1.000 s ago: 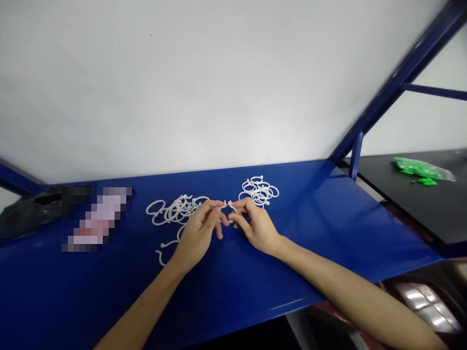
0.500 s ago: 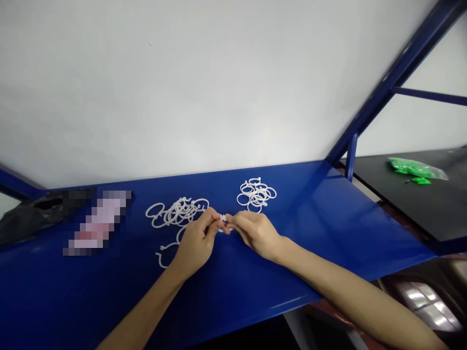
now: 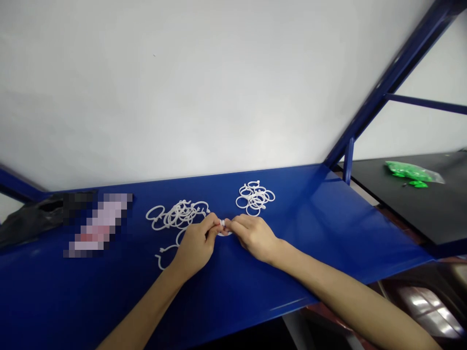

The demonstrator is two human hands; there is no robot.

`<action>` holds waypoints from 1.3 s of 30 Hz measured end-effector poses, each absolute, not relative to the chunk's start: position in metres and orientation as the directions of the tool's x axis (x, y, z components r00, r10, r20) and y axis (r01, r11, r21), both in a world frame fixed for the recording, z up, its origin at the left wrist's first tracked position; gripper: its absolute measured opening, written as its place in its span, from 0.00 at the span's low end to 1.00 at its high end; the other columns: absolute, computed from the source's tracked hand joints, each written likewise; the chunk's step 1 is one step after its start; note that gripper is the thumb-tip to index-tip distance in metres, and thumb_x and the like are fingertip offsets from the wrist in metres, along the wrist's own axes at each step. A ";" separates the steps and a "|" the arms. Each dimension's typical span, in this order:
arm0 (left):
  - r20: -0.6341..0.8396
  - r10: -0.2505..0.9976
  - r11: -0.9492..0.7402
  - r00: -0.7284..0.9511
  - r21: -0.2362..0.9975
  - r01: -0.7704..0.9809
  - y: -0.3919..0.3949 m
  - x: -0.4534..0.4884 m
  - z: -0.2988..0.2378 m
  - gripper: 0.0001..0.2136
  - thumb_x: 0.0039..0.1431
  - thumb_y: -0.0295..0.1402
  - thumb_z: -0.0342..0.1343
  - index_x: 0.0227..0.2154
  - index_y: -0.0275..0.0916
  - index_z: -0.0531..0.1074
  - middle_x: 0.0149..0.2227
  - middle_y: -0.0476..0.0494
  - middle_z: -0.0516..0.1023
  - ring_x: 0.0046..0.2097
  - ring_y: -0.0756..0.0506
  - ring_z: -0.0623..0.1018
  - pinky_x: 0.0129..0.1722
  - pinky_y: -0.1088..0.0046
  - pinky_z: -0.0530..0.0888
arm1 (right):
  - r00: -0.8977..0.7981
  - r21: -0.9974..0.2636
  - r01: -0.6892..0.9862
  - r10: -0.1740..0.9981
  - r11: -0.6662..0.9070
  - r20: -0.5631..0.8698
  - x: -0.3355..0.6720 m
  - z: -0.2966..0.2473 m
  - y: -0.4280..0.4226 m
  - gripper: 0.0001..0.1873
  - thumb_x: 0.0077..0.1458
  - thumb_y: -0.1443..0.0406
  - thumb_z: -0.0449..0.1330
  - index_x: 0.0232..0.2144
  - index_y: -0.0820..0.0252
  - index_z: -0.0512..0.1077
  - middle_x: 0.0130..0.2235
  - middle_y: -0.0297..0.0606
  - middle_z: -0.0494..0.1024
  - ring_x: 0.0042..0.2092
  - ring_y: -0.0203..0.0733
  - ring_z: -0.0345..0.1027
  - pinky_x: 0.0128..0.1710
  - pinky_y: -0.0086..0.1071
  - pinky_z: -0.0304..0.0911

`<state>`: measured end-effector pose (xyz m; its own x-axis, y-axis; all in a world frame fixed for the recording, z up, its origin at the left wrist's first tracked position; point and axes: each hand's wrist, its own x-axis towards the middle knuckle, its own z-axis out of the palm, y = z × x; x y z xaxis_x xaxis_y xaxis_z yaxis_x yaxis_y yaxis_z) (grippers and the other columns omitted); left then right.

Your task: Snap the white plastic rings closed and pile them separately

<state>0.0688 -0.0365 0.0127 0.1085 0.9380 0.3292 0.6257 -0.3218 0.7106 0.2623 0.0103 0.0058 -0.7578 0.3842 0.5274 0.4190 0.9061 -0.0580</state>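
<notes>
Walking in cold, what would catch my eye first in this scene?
The blue metal shelf stands out first, holding two heaps of white plastic rings: a looser heap left of centre and a tighter heap to its right. Below them, the left hand and right hand meet, pinching a white ring between their fingertips. At far right, a green plastic bag lies on a black surface.

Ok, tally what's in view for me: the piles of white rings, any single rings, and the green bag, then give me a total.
Piles of white plastic rings: 2
White plastic ring held between the left hand and right hand: 1
Loose ring by the left hand: 1
Bag of green pieces: 1
Total: 5
</notes>
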 end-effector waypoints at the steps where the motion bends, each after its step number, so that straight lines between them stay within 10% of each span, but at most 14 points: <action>1: 0.355 0.929 -0.338 0.108 0.690 0.640 -0.037 0.069 0.012 0.09 0.66 0.33 0.47 0.29 0.43 0.68 0.24 0.55 0.77 0.23 0.51 0.74 0.27 0.77 0.68 | -0.749 -0.068 0.416 0.384 0.907 0.540 0.262 0.006 0.010 0.15 0.69 0.73 0.44 0.43 0.63 0.71 0.32 0.39 0.75 0.31 0.38 0.63 0.29 0.31 0.58; 17: 0.287 0.945 -0.317 0.160 0.674 0.667 -0.038 0.063 0.018 0.09 0.65 0.33 0.48 0.28 0.43 0.69 0.18 0.57 0.72 0.21 0.51 0.72 0.27 0.76 0.67 | -0.739 0.030 0.337 0.245 0.941 0.627 0.261 0.013 0.006 0.17 0.72 0.70 0.43 0.46 0.66 0.71 0.33 0.42 0.77 0.31 0.41 0.66 0.30 0.33 0.62; 23: 0.485 0.871 -0.287 0.078 0.374 0.882 -0.026 0.058 0.015 0.11 0.65 0.39 0.53 0.44 0.42 0.76 0.42 0.42 0.82 0.46 0.39 0.78 0.50 0.60 0.72 | -0.431 -0.409 0.463 0.603 0.786 0.671 0.268 0.010 0.046 0.13 0.69 0.68 0.50 0.50 0.58 0.73 0.42 0.42 0.75 0.41 0.41 0.72 0.42 0.33 0.69; 28: 0.429 0.899 -0.116 0.085 0.046 0.992 -0.020 0.047 0.006 0.12 0.64 0.38 0.53 0.40 0.38 0.79 0.44 0.34 0.77 0.50 0.32 0.72 0.49 0.52 0.70 | -0.167 -0.469 0.677 0.739 0.567 0.653 0.290 0.004 0.092 0.13 0.65 0.67 0.55 0.45 0.59 0.78 0.38 0.42 0.73 0.37 0.43 0.69 0.39 0.37 0.68; 39: 0.473 0.880 -0.121 0.039 0.145 0.982 -0.021 0.043 0.005 0.10 0.64 0.35 0.51 0.33 0.41 0.77 0.39 0.38 0.77 0.46 0.35 0.71 0.46 0.54 0.69 | -0.201 -0.379 0.778 0.770 0.501 0.606 0.294 0.003 0.097 0.13 0.64 0.65 0.56 0.47 0.61 0.77 0.40 0.47 0.76 0.43 0.53 0.66 0.47 0.49 0.67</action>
<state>0.0433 -0.0210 0.0050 0.0391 0.8801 0.4731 0.9820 -0.1215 0.1448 0.2944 0.0973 0.0031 -0.2010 0.7697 0.6060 0.7780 0.5013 -0.3787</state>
